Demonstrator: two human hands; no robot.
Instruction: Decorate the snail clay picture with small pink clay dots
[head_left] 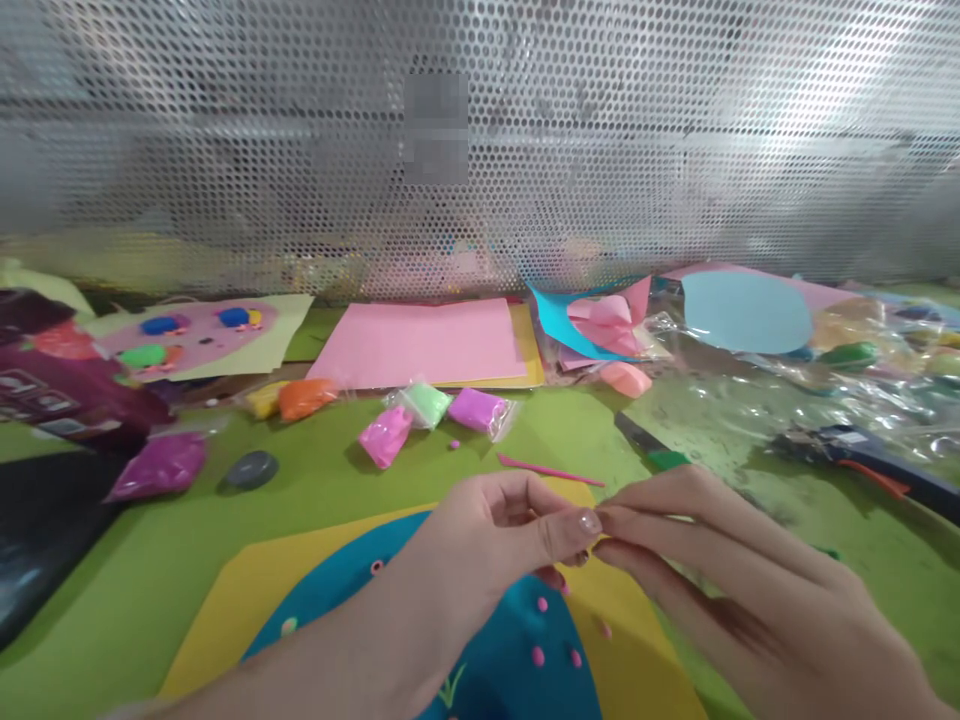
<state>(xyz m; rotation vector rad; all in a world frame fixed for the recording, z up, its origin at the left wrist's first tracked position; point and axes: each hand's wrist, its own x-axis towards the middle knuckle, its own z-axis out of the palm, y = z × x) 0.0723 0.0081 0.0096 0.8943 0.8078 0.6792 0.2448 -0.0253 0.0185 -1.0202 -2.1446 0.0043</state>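
Observation:
My left hand (517,535) and my right hand (720,570) meet fingertip to fingertip over the right part of a yellow sheet (225,600). Both are closed in a pinch; whatever sits between the fingertips is too small and hidden to name. Beneath them, a blue paper shape (330,570) lies on the yellow sheet, partly covered by my left forearm. Small pink clay balls (538,656) dot its right side, and one pink bit (606,630) rests on the yellow. Green grass-like strands (450,688) show near the bottom. Just beyond my hands lies a thin pink stick (551,470).
Bagged clay in pink (386,435), green (426,404) and purple (480,410) lies ahead. Pink paper (420,340) is stacked behind. A knife (649,440) and dark-handled pliers-like tool (862,460) lie right. A dark red bag (67,375) stands left. A perforated metal panel (480,150) closes the back.

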